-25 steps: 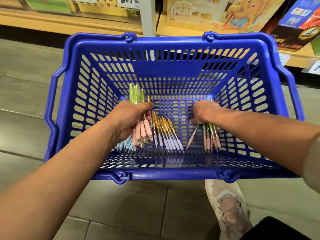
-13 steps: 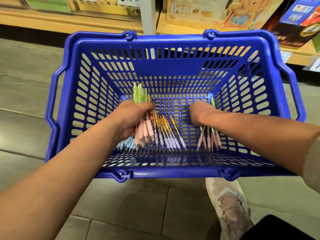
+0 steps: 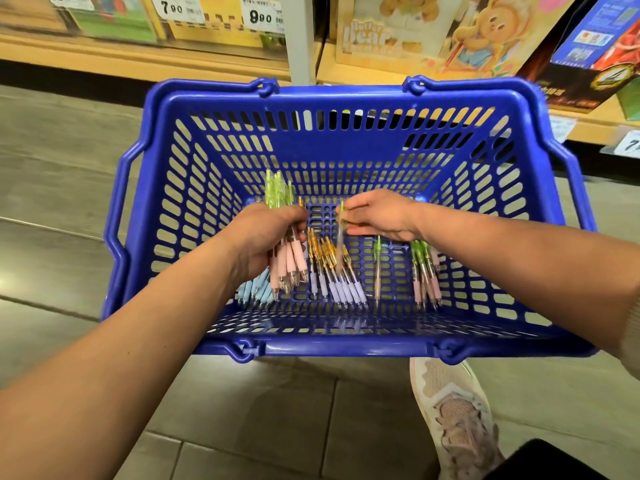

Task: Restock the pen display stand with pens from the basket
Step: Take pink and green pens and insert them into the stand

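Down on the basket (image 3: 346, 348) floor, toward 6 o'clock, loose pens (image 3: 341, 287) lie in rows. Left hand (image 3: 258, 237) is clenched round a bundle (image 3: 292, 258) of pink-gripped pens; right hand (image 3: 381, 216) pinches one pen (image 3: 340, 233) by its upper end, at 3 o'clock of the bundle. To do this well, I judge, slide that pen in parallel with the rest — tips matched — before the left grip loosens, lest the bundle fan out. Long axes run 12 to 6: green clickers point to 12, tips to 6. The pinched one hangs nearly the same way, though blurred. No stand shows.
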Motion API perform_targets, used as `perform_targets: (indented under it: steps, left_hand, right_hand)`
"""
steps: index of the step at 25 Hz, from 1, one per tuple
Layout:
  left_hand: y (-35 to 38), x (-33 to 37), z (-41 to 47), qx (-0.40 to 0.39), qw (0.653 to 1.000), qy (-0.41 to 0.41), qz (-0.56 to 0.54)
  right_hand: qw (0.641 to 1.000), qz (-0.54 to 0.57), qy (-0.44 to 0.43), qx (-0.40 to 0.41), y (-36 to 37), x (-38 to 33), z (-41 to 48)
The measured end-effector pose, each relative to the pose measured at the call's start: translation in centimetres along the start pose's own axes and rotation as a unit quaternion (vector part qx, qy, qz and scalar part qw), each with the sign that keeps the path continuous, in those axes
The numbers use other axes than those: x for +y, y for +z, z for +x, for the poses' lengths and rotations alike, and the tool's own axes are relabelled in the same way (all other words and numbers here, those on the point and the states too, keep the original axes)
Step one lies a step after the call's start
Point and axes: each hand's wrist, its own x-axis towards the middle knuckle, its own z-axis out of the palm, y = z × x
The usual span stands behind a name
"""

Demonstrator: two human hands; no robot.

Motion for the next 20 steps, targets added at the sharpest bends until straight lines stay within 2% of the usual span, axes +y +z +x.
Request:
perform_targets:
  steps: [2,5,11,16,20]
  left_hand:
    - [0.3,0.2,0.1,-0.007,1.0,0.005,-0.015]
    - [0.8,1.0,0.0,-0.036,0.998,0.021,-0.051]
    - [2.4,1.7,-3.0,-0.086,0.99,0.002,-0.114]
    - [5.8,3.8,-12.4,-0.053,0.971,-0.019,-0.231]
    - [7.3,10.7,-25.3,-0.082,0.968,-0.034,-0.235]
  right_hand:
    - [0.997,0.063,-0.018,-0.047,0.3,-1.0,-0.5]
    - [0.991,0.098,-0.04,-0.082,0.3,-2.5,-1.6]
    - [0.983,0.181,-0.016,-0.037,0.4,-5.6,-6.8]
    - [0.959,0.283,-0.001,-0.018,2.0,-10.9,-17.9]
    - [0.958,0.285,-0.013,-0.002,3.4,-18.4,-31.8]
